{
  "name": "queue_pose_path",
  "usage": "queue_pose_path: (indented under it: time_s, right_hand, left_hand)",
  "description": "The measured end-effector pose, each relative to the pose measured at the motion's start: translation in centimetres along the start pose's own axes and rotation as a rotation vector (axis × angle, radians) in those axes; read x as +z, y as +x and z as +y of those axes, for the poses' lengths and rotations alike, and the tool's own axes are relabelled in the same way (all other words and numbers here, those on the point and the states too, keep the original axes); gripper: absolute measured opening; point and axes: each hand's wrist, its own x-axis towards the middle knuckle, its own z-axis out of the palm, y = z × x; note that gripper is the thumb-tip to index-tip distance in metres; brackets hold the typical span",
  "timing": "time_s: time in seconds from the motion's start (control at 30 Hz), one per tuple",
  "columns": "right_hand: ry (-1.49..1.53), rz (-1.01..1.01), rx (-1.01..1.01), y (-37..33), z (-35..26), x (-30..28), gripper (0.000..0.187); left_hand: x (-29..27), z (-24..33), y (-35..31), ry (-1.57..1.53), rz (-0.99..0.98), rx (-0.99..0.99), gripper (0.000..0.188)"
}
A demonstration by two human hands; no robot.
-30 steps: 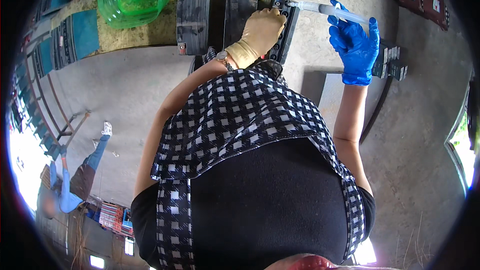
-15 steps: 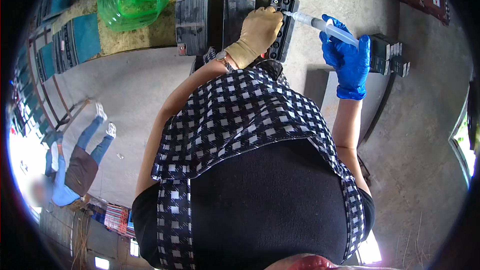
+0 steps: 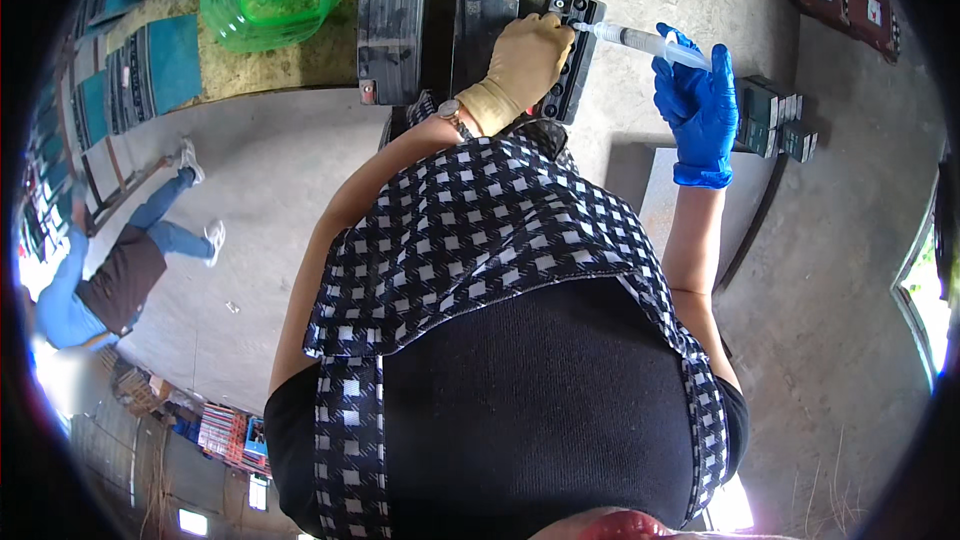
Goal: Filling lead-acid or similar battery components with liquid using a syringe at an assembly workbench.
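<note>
A clear syringe slants down to the right from the top of the black battery, which has a row of round filler holes. My left hand, in a beige glove, rests over this battery with its fingers closed at the syringe's tip, hiding where the tip ends. In a blue glove, my right hand holds the syringe's plunger end between fingers and thumb. Left of these stand two more black batteries: a middle one partly behind my left hand, and one further left.
A green-tinted clear plastic tub holds green liquid on the worn yellowish bench. Small dark boxes stand beyond my right hand. At left, a person in blue clothes and a brown apron is near a metal rack.
My right hand has shifted slightly, and the plunger end sticks out less from the syringe. My left hand stays at the tip. The person at left has moved.
</note>
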Motion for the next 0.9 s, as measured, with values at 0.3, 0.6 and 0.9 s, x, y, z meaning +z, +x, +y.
queue_pose_path:
  time_s: [0.3,0.6,0.9]
  right_hand:
    - [-0.113,0.123,-0.043,-1.3,0.4,1.3,0.053]
    - [0.021,0.079,-0.049,-3.4,1.9,-0.4,0.043]
    - [0.101,0.080,-0.036,-3.1,2.7,-0.6,0.039]
  left_hand:
    - [-0.2,0.1,0.5,-0.069,0.006,-0.072,0.005]
    - [0.3,-0.4,1.2,-0.171,0.034,-0.113,0.008]
    - [-0.4,0.1,1.8,-0.173,-0.040,-0.183,0.007]
